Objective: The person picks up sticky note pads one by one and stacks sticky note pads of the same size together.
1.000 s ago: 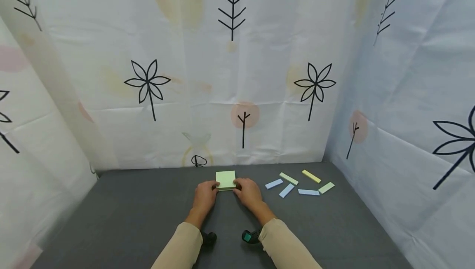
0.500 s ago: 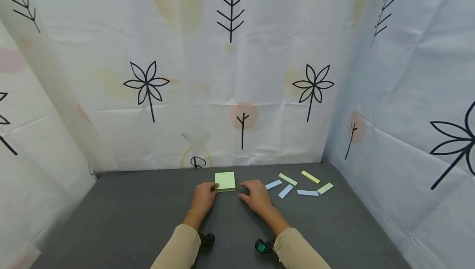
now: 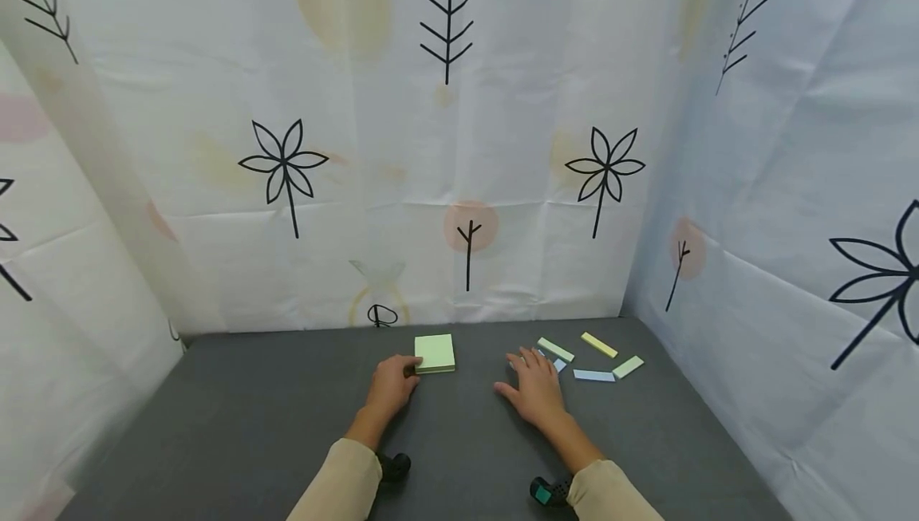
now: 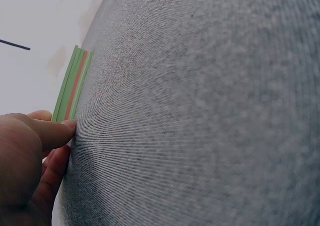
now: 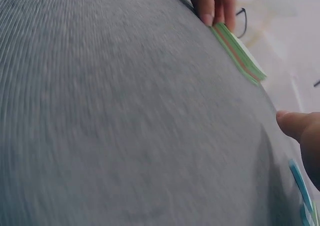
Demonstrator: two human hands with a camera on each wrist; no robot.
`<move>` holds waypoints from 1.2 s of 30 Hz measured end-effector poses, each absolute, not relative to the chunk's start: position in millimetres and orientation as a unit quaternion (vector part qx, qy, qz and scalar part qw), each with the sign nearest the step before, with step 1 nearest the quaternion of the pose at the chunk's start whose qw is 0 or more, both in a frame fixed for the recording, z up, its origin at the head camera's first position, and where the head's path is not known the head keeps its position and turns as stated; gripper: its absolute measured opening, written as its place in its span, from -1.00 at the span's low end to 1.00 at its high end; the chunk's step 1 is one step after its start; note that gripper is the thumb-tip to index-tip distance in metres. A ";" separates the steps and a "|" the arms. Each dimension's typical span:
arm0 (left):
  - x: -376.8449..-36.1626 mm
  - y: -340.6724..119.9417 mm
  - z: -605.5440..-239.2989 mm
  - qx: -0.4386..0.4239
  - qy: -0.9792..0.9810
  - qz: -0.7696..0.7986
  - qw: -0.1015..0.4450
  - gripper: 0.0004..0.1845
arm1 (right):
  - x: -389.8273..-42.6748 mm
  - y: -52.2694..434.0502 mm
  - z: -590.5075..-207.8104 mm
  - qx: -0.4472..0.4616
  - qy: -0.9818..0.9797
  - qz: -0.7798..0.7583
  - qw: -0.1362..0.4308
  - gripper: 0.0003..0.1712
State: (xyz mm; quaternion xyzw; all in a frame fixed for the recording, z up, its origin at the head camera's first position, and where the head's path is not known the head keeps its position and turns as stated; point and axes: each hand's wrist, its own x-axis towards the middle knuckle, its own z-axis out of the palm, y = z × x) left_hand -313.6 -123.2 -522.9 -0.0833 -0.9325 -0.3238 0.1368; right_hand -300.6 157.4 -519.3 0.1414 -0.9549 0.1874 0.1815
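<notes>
A square stack of light green sticky notes (image 3: 435, 352) lies flat on the dark grey tabletop. Seen edge-on in the left wrist view, the stack (image 4: 72, 86) has a reddish band between green layers. My left hand (image 3: 392, 384) pinches its near left corner with thumb and fingers. Off to the right, my right hand (image 3: 537, 389) hovers with fingers spread and holds nothing. It partly covers blue strips, one of which (image 3: 559, 365) peeks out beside the fingers. In the right wrist view, the right thumb (image 5: 291, 121) points toward the stack from a distance.
Around and beyond the right hand lie a pale green strip (image 3: 556, 349), a yellow strip (image 3: 599, 345), a blue strip (image 3: 594, 376) and another green strip (image 3: 629, 367). White printed curtains (image 3: 531, 266) enclose the table's back and sides.
My right hand has let go of the stack's right side and moved right, its fingers spreading over the blue strips. My left hand stays at the stack's left corner.
</notes>
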 end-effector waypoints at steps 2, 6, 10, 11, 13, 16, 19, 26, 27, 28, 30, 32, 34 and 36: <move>-313.2 -123.5 -522.6 -0.081 -0.932 -0.326 0.135 -0.61 | -299.8 164.7 -519.3 0.129 -0.958 0.179 0.181 -0.29; -313.5 -124.3 -522.8 -0.077 -0.932 -0.327 0.133 -0.60 | -299.1 176.7 -518.3 0.101 -0.966 0.165 0.173 -0.29; -314.6 -125.2 -523.2 -0.072 -0.932 -0.329 0.133 -0.60 | -299.1 183.7 -516.1 0.087 -0.969 0.164 0.162 -0.34; -314.8 -125.4 -523.3 -0.073 -0.932 -0.328 0.133 -0.60 | -299.3 184.9 -515.7 0.086 -0.970 0.163 0.160 -0.36; -314.7 -125.5 -523.2 -0.075 -0.933 -0.327 0.133 -0.60 | -299.9 186.9 -515.7 0.085 -0.971 0.164 0.155 -0.39; -314.6 -125.3 -523.2 -0.078 -0.934 -0.324 0.131 -0.60 | -301.4 189.2 -517.9 0.081 -0.971 0.164 0.151 -0.38; -314.1 -124.9 -523.3 -0.081 -0.935 -0.321 0.131 -0.60 | -304.1 190.8 -521.6 0.074 -0.972 0.164 0.149 -0.35; -312.7 -124.9 -522.9 -0.080 -0.931 -0.328 0.135 -0.60 | -313.3 191.7 -524.7 0.101 -0.969 0.165 0.156 -0.39; -312.9 -124.7 -522.5 -0.079 -0.932 -0.328 0.135 -0.60 | -314.3 191.4 -524.9 0.110 -0.967 0.168 0.160 -0.39; -313.3 -124.5 -522.3 -0.078 -0.932 -0.327 0.135 -0.60 | -314.8 191.0 -524.8 0.119 -0.964 0.171 0.163 -0.40; -313.9 -124.0 -521.9 -0.077 -0.933 -0.324 0.135 -0.60 | -315.2 189.9 -525.0 0.135 -0.961 0.176 0.164 -0.41; -314.6 -123.6 -521.8 -0.077 -0.933 -0.325 0.134 -0.60 | -314.6 188.0 -524.7 0.150 -0.959 0.178 0.160 -0.41; -314.4 -123.2 -521.8 -0.076 -0.932 -0.328 0.132 -0.60 | -313.7 185.2 -524.1 0.164 -0.957 0.179 0.156 -0.42; -314.0 -122.9 -521.8 -0.075 -0.932 -0.330 0.131 -0.60 | -312.8 181.9 -523.4 0.180 -0.954 0.184 0.152 -0.41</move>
